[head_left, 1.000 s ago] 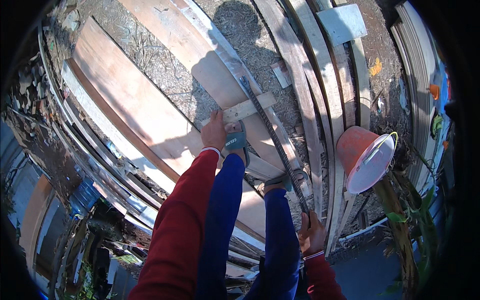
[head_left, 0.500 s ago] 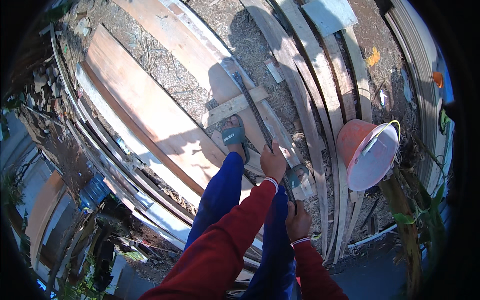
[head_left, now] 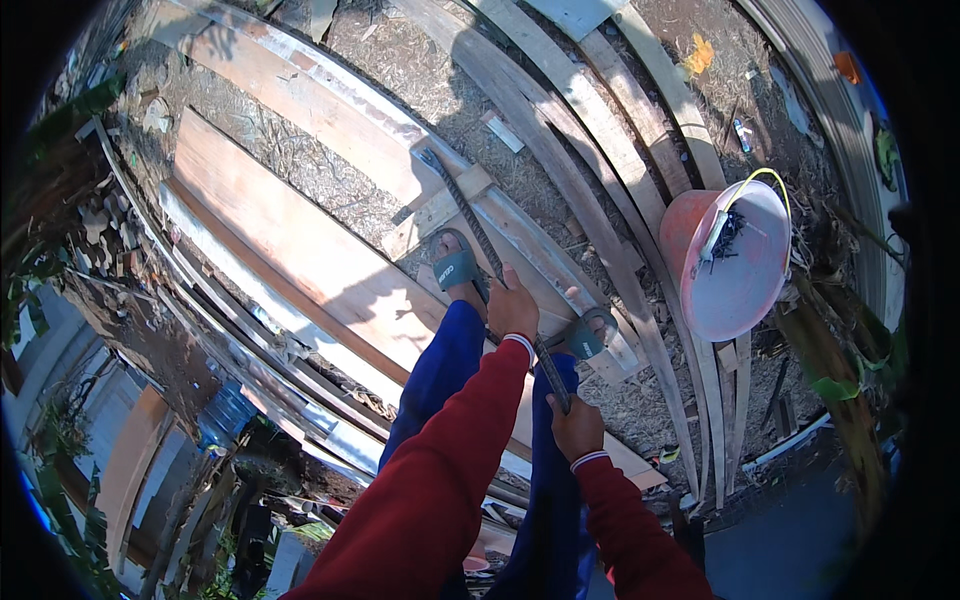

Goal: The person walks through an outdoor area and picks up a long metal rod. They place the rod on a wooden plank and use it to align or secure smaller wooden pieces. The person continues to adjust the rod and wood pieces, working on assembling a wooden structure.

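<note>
A long, dark, ribbed pry bar (head_left: 468,212) slants across a short wooden crosspiece (head_left: 437,212). Its forked tip lies by the edge of a long plank (head_left: 330,115), though I cannot tell whether it touches the wood. My left hand (head_left: 512,305) is wrapped round the bar's middle. Lower down, my right hand (head_left: 577,427) grips the near end. Both of my sandalled feet rest on the boards, with the left sandal (head_left: 457,270) beside the crosspiece and the right sandal (head_left: 590,335) to the right of the bar.
An orange-pink bucket (head_left: 735,270) with a yellow handle lies tipped at the right, small dark pieces inside it. Long timbers (head_left: 610,120) run beside it. Wide boards (head_left: 270,220) lie at the left. A blue water bottle (head_left: 222,412) sits among debris at the lower left.
The view has shifted, so the boards and bar appear further left. The bar's forked tip has moved slightly left relative to the crosspiece. Both hands keep their grip; more of the bucket's inside shows.
</note>
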{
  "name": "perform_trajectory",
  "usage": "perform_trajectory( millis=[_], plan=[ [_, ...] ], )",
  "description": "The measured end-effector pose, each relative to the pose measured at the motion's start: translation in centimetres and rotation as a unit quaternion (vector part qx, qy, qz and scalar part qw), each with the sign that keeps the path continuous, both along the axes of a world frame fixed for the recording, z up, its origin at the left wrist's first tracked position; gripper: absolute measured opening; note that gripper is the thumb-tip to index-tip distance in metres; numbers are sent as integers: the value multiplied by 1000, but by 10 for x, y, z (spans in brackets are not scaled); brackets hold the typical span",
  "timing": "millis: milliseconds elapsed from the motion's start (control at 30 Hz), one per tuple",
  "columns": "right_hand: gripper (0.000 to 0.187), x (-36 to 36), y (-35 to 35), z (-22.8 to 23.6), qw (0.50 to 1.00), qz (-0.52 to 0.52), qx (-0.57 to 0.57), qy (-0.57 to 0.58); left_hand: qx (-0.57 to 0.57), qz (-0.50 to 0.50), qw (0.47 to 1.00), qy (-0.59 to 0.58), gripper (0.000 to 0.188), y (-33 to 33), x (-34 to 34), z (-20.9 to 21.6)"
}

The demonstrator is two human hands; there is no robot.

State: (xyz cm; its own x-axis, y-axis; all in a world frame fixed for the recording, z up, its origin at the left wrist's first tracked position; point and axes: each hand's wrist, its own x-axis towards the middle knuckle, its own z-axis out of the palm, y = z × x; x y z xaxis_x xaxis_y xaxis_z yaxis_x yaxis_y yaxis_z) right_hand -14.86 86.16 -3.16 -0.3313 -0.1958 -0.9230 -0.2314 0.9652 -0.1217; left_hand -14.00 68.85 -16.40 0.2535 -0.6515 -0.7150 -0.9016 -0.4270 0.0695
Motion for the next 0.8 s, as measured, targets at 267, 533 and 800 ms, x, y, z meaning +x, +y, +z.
perform_trajectory(
  millis=[267, 533, 800],
  plan=[
    [36, 9, 51, -71, 1000, 10, 4, 2, -40, 19, 999, -20, 65, 29, -3, -30],
    [16, -26, 109, -172, 991, 58, -81, 91, -100, -21, 994, 47, 61, 59, -16, -81],
    [21, -38, 135, -208, 987, 37, -151, 51, -288, 178, 915, 219, 55, -129, 74, -114]
  ],
)
